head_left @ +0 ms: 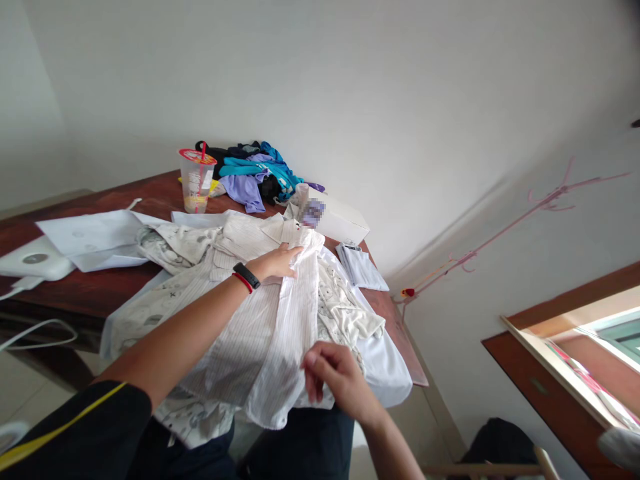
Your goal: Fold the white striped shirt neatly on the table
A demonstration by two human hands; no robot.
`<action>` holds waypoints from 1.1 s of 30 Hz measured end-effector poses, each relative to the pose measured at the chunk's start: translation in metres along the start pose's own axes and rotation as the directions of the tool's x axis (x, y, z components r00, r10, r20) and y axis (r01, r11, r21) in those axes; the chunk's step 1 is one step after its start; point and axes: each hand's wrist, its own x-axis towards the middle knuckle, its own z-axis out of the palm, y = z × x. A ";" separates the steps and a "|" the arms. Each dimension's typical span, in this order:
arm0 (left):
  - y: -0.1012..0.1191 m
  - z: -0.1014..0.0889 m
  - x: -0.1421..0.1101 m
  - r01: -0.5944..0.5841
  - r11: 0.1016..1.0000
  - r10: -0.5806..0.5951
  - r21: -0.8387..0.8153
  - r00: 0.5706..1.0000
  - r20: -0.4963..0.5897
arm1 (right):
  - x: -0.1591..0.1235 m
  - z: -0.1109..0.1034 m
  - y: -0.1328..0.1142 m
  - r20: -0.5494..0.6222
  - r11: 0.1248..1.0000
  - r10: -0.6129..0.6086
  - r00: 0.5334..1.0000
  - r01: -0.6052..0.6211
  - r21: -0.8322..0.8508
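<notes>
A striped white shirt (pixel 240 360) is spread over the near part of the table, with its collar away from me and its front hem hanging over the edge. My left hand (pixel 277 261) lies on its upper front near the button strip, fingers stretched out. Above the lower right side of the shirt is my right hand (pixel 335 377), its fingers loosely curled and nothing visible in them. Beneath the shirt lie a patterned off-white garment (pixel 345 307) and a smooth white cloth (pixel 387 363).
Behind the shirt are a plastic cup with straw (pixel 196 183), a pile of coloured clothes (pixel 250 175) and a white box (pixel 343 217). A folded pale garment (pixel 361 267) lies to the right. White paper (pixel 100 233) and a white device with a cable (pixel 37 259) are left.
</notes>
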 end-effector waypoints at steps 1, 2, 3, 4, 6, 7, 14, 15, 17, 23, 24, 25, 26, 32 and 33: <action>0.001 -0.002 0.000 0.004 1.000 -0.004 -0.008 0.999 -0.034 | 0.020 -0.016 -0.016 -0.090 0.993 -0.092 0.992 0.085 -0.079; 0.002 -0.004 0.000 0.013 1.000 -0.013 -0.006 0.998 -0.056 | 0.042 -0.032 -0.030 -0.169 0.973 -0.186 0.968 0.158 -0.168; 0.003 -0.005 0.000 0.030 1.000 -0.030 0.007 0.998 -0.062 | 0.067 -0.047 -0.041 -0.226 0.944 -0.265 0.937 0.204 -0.259; 0.003 -0.006 0.001 0.055 0.998 -0.053 0.024 0.997 -0.055 | 0.093 -0.061 -0.050 -0.272 0.907 -0.336 0.902 0.231 -0.353; 0.002 -0.006 0.001 0.107 0.993 -0.105 0.057 0.993 -0.046 | 0.146 -0.084 -0.061 -0.327 0.798 -0.452 0.830 0.212 -0.565; 0.002 -0.006 0.001 0.135 0.988 -0.133 0.075 0.990 -0.041 | 0.171 -0.094 -0.064 -0.339 0.738 -0.474 0.813 0.156 -0.657; 0.002 -0.004 0.000 0.155 0.986 -0.160 0.067 0.984 0.075 | 0.285 -0.123 -0.062 -0.307 0.713 -0.345 0.887 0.035 -0.700; 0.003 -0.003 -0.001 0.138 0.990 -0.141 0.033 0.984 0.105 | 0.293 -0.125 -0.060 -0.287 0.719 -0.311 0.906 0.027 -0.694; 0.006 -0.001 -0.002 0.117 0.992 -0.108 -0.043 0.978 0.178 | 0.303 -0.131 -0.056 -0.256 0.731 -0.265 0.930 0.020 -0.682; 0.011 -0.001 -0.001 0.244 0.963 -0.191 -0.114 0.917 0.349 | 0.322 -0.151 -0.053 -0.170 0.723 -0.195 0.966 0.024 -0.691; 0.011 -0.001 -0.001 0.282 0.957 -0.240 -0.065 0.898 0.369 | 0.325 -0.153 -0.053 -0.149 0.712 -0.181 0.972 0.025 -0.701; 0.010 -0.002 0.000 0.315 0.949 -0.285 -0.016 0.878 0.386 | 0.329 -0.155 -0.053 -0.127 0.701 -0.171 0.977 0.030 -0.713; 0.010 -0.003 0.001 0.338 0.941 -0.319 0.025 0.860 0.399 | 0.332 -0.156 -0.053 -0.106 0.688 -0.166 0.980 0.038 -0.724; 0.004 -0.005 0.004 0.345 0.936 -0.343 0.069 0.852 0.395 | 0.349 -0.154 -0.057 -0.036 0.603 -0.265 0.963 0.137 -0.786; 0.004 -0.005 0.004 0.340 0.938 -0.339 0.068 0.857 0.387 | 0.351 -0.153 -0.058 -0.038 0.588 -0.296 0.954 0.151 -0.794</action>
